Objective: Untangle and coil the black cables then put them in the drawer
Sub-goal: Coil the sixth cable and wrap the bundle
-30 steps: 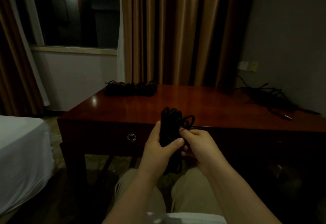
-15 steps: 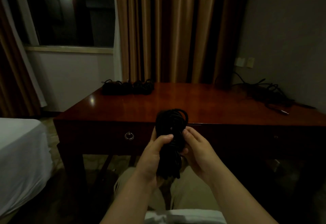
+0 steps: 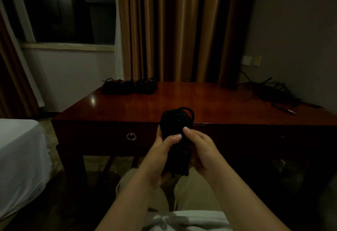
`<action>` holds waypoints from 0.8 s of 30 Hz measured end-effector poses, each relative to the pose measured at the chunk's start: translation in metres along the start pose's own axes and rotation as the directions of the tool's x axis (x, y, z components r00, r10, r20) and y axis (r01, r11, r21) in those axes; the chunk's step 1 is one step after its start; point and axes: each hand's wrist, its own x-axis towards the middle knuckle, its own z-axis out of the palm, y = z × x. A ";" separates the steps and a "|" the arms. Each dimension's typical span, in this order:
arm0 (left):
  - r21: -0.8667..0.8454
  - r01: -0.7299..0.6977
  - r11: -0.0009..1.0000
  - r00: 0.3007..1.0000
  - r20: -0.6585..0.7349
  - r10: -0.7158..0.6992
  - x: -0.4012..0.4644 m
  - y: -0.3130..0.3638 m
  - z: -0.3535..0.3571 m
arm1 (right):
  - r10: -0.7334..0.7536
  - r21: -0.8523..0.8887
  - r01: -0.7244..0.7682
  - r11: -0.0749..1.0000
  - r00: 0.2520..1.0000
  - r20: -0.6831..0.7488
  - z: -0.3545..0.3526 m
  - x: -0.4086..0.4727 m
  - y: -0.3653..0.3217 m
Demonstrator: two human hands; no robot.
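Between the seated person and the desk (image 3: 182,101), the coiled black cable (image 3: 177,139) stands with its long axis upright. Left hand (image 3: 160,150) wraps its middle; right hand (image 3: 202,150) pinches it from the other side. Drawer ring pull (image 3: 131,136) lies left, closed drawer nearer the left hand.

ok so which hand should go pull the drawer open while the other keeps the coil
Left. The drawer's ring pull sits just left of the left hand. The right hand would have to cross the coiled cable, though its fingers seem able to hold it alone.
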 end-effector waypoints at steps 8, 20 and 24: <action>-0.094 -0.013 0.995 0.995 -0.097 0.004 0.013 0.008 -0.020 | -0.066 -0.089 0.061 0.994 0.996 -0.054 0.010 0.000 0.014; 0.318 0.065 0.946 0.968 -0.250 0.018 0.083 0.017 -0.006 | -0.211 -0.382 0.174 0.908 0.976 -0.057 0.007 0.066 -0.001; 0.210 0.069 0.975 0.967 -0.254 -0.014 0.127 0.029 -0.009 | -0.233 -0.477 0.176 0.861 0.971 -0.061 -0.005 0.095 -0.009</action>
